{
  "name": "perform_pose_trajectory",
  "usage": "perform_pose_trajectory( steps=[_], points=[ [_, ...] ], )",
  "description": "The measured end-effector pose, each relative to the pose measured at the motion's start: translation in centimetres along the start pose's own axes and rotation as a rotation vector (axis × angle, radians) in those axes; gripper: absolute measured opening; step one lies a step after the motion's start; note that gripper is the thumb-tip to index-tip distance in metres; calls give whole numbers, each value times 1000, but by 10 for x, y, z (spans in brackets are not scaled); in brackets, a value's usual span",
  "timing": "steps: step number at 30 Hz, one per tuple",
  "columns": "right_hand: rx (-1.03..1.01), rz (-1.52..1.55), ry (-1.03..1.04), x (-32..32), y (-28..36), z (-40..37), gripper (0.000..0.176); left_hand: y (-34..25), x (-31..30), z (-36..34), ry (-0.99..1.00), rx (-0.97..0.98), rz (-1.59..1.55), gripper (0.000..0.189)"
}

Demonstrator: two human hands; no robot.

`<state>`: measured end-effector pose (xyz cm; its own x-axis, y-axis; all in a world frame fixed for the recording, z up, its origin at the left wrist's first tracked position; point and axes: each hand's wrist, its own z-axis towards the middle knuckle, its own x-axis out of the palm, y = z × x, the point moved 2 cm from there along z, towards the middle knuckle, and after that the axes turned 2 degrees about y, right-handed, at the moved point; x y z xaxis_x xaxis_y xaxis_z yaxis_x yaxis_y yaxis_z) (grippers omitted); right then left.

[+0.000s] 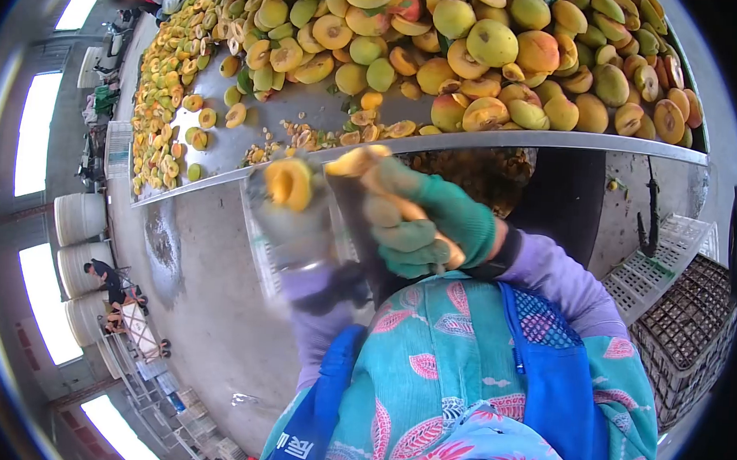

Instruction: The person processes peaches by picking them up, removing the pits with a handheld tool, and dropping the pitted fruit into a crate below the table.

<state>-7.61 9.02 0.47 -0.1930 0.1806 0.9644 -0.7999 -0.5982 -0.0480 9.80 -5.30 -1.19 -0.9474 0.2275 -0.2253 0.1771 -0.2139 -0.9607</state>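
green-gloved, the right hand (422,224) is wrapped around a tan handle (409,208), fingers curled tightly together, apparently for firm control, just this side of the metal table (553,139). a cut fruit (289,184) is gripped by the left hand (293,221) beside the table's near edge, hollow upward, perhaps to be seen; how that hand's blurred fingers are spaced cannot be told.

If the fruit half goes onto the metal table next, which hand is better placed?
Likely the left hand: it appears to hold the fruit half near the metal table, while the right hand grips a stick-like object.
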Motion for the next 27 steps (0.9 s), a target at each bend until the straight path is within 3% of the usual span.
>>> perform_pose_trajectory(
  steps=[1, 2, 3, 5, 6, 8, 9, 13, 15, 16, 17, 18, 19, 22, 25, 26, 27],
  points=[
    [-37, -96, -169, -8, 7, -16, 39, 20, -32, 7, -62, -51, 122, 37],
    [-29, -206, -416, -24, 16, -26, 44, 29, -54, 15, -145, -369, 55, 37],
    [-65, -257, -666, -46, 19, -37, 45, 24, -46, 22, -63, -238, 354, 38],
    [-81, -355, -880, -51, 22, -44, 46, 6, -19, 48, 108, 44, 942, 42],
    [-53, -405, -845, -36, 20, -42, 46, 0, 8, 61, 245, 393, 897, 41],
    [-82, -495, -797, -28, 23, -46, 41, -26, 87, 73, 422, 536, 861, 45],
    [-142, -533, -782, -34, 28, -52, 36, -41, 119, 74, 472, 329, 887, 50],
    [-412, -654, -887, -12, 37, -55, 34, -35, 138, 104, 702, 154, 938, 61],
    [-500, -887, -969, -5, 38, -50, 35, -31, 118, 91, 711, -166, 296, 50],
    [-547, -1219, -1026, -5, 42, -44, 36, -29, 105, 78, 683, -327, -25, 44],
    [-576, -1556, -1065, -6, 46, -39, 37, -38, 104, 57, 641, -320, -242, 39],
    [-601, -1905, -1077, -5, 50, -33, 38, -50, 100, 41, 633, -121, -65, 40],
    [-532, -1980, -1050, -4, 50, -28, 39, -61, 98, 26, 623, 81, 112, 40],
    [-534, -2018, -1084, -12, 42, -19, 39, -56, 115, 7, 459, 241, -52, 37],
    [-654, -2351, -1021, -22, 33, -18, 32, -24, 118, 6, 453, -167, -429, 43],
    [-680, -2420, -1016, -18, 28, -16, 29, -20, 119, 4, 447, -136, -392, 42],
    [-607, -1909, -1189, -20, 28, -16, 31, -18, 121, 2, 438, -104, -357, 42]
  ],
)
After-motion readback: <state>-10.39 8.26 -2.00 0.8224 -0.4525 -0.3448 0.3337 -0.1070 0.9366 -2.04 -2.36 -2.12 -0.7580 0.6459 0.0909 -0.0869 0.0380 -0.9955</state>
